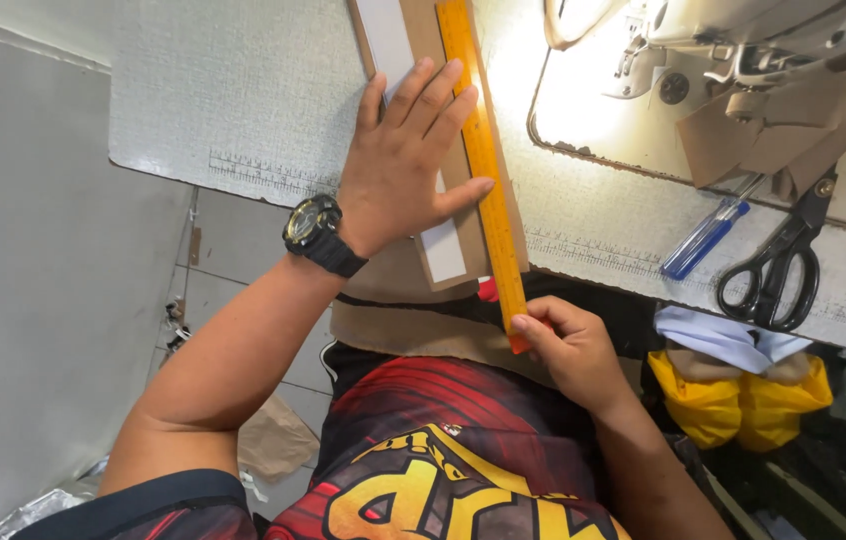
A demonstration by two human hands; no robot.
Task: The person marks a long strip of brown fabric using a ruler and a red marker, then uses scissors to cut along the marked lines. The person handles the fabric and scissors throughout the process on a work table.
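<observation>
The left hand (405,165) lies flat, fingers spread, pressing the brown strip (413,270) and its white strip (443,245) onto the counter (243,110). The right hand (565,345) pinches the near end of the orange ruler (488,170), which runs along the strip's right edge. Doing this well likely means firm, even pressure so the ruler cannot skew. Scissors (778,265) lie well apart at right.

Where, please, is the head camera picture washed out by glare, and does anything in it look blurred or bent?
In the head view, glare from the lamp bleaches the pale bed plate under the grey sewing machine nearly white; the long orange ruler, the left hand pressing it and the right hand at its near end are sharp; the table edge bows from lens distortion.
</observation>
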